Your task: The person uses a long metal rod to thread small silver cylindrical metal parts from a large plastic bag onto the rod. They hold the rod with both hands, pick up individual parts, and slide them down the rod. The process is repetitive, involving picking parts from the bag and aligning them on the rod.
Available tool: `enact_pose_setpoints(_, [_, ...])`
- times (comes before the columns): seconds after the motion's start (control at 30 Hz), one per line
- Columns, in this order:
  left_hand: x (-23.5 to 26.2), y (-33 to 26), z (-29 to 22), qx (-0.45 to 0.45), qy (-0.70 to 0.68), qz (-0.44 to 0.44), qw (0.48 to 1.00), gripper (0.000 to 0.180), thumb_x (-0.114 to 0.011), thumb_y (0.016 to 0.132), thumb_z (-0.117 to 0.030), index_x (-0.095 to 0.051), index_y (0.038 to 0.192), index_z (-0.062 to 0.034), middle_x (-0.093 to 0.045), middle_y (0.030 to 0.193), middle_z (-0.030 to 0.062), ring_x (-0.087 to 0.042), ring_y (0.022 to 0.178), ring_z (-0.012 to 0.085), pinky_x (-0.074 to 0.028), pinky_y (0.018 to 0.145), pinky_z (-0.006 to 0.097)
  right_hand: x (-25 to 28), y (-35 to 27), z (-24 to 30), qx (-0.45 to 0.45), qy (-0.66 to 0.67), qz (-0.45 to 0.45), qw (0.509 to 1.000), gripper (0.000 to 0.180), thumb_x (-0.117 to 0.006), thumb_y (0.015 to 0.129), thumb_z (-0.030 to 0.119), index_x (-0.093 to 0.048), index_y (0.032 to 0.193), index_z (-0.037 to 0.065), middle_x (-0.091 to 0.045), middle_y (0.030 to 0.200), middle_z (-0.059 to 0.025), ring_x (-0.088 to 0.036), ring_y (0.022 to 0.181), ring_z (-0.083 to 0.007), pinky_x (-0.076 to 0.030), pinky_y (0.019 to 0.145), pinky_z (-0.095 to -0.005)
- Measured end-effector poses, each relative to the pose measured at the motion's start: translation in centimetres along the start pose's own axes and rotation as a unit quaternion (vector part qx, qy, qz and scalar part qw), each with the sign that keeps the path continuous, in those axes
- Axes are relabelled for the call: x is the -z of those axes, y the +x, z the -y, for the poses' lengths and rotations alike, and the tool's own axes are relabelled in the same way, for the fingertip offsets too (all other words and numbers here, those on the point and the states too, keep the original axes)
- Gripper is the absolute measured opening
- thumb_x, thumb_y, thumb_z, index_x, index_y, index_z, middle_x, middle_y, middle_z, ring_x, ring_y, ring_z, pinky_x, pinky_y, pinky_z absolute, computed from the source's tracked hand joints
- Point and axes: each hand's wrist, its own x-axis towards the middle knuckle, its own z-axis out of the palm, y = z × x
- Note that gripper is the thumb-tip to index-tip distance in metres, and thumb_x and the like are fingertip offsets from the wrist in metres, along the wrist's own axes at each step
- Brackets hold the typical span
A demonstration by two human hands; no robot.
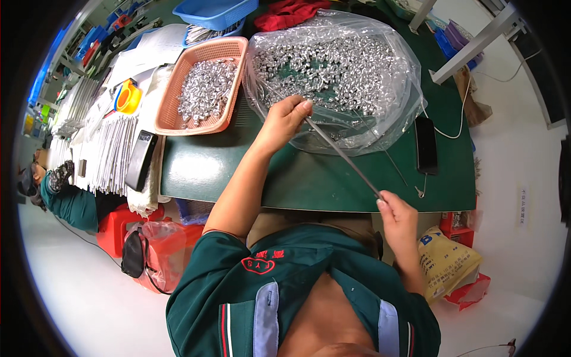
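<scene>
A long, thin dark metal rod (342, 153) slants across in front of me above the green table. My left hand (284, 124) is closed around its upper end, beside the near edge of a clear plastic bag (389, 134). Lower down, past the table's front edge, my right hand (395, 215) pinches the other end between thumb and fingers. Many small shiny metal pieces (357, 68) lie spread in the opened bag. More such pieces (208, 89) fill the bottom of a pink plastic basket (168, 110) left of my left hand. A thin wire (395, 166) rests on the table.
At the right of the green table (202, 169) lie a black phone (426, 146) and a white cable (461, 122). Blue baskets (215, 13) and red cloth (288, 15) sit at the back. On the left are stacked strips (113, 149), a black device (141, 160) and a person (68, 199).
</scene>
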Motion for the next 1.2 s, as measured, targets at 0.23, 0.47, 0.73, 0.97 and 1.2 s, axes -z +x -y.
enact_pose_setpoints(0.23, [-0.1, -0.2, -0.7, 0.046, -0.205, -0.003, 0.978, 0.033, -0.047, 0.098, -0.034, -0.056, 0.091, -0.0034, -0.047, 0.068, 0.0004, -0.034, 0.048, 0.0045, -0.025, 0.042, 0.019, -3.1, -1.1, -1.3, -0.202, 0.325, 0.135, 0.914, 0.019, -0.054, 0.092, 0.009, -0.064, 0.104, -0.002, -0.051, 0.064, 0.0031, -0.044, 0.058, -0.0032, -0.036, 0.053, -0.019])
enact_pose_setpoints(0.47, [0.5, 0.2, 0.4, 0.084, -0.294, 0.007, 0.952, 0.03, -0.05, 0.097, -0.033, -0.055, 0.092, -0.0037, -0.048, 0.068, 0.0019, -0.034, 0.045, 0.005, -0.023, 0.041, 0.019, -3.8, -1.0, -1.3, -0.108, 0.18, 0.036, 0.977, 0.017, -0.059, 0.089, 0.008, -0.064, 0.102, -0.001, -0.057, 0.067, -0.0022, -0.05, 0.061, -0.0047, -0.041, 0.055, -0.0215])
enact_pose_setpoints(0.73, [0.4, 0.2, 0.8, 0.091, -0.382, -0.003, 0.92, 0.032, -0.053, 0.095, -0.036, -0.058, 0.096, -0.0046, -0.047, 0.069, 0.0011, -0.032, 0.046, 0.0063, -0.023, 0.042, 0.019, -3.3, -0.6, -0.4, -0.071, 0.147, 0.018, 0.986, 0.017, -0.058, 0.088, 0.004, -0.064, 0.102, -0.003, -0.057, 0.069, -0.0001, -0.047, 0.059, -0.0039, -0.039, 0.054, -0.0199])
enact_pose_setpoints(0.97, [0.0, 0.5, 2.1, 0.105, -0.488, 0.017, 0.866, 0.033, -0.052, 0.094, -0.036, -0.059, 0.1, -0.0041, -0.045, 0.07, 0.001, -0.032, 0.048, 0.0075, -0.025, 0.043, 0.021, -3.8, -0.6, -0.5, -0.122, 0.185, 0.051, 0.974, 0.017, -0.056, 0.09, 0.006, -0.063, 0.103, -0.004, -0.055, 0.068, 0.0007, -0.047, 0.06, -0.0036, -0.039, 0.054, -0.0197])
enact_pose_setpoints(1.2, [-0.3, 0.3, 1.7, 0.073, -0.499, 0.003, 0.863, 0.03, -0.053, 0.095, -0.034, -0.056, 0.101, -0.0048, -0.047, 0.073, 0.0013, -0.033, 0.051, 0.007, -0.025, 0.044, 0.021, -4.2, -0.7, -0.8, -0.122, 0.195, 0.009, 0.973, 0.019, -0.057, 0.09, 0.006, -0.063, 0.105, -0.003, -0.054, 0.068, 0.002, -0.046, 0.06, -0.0038, -0.039, 0.054, -0.0193])
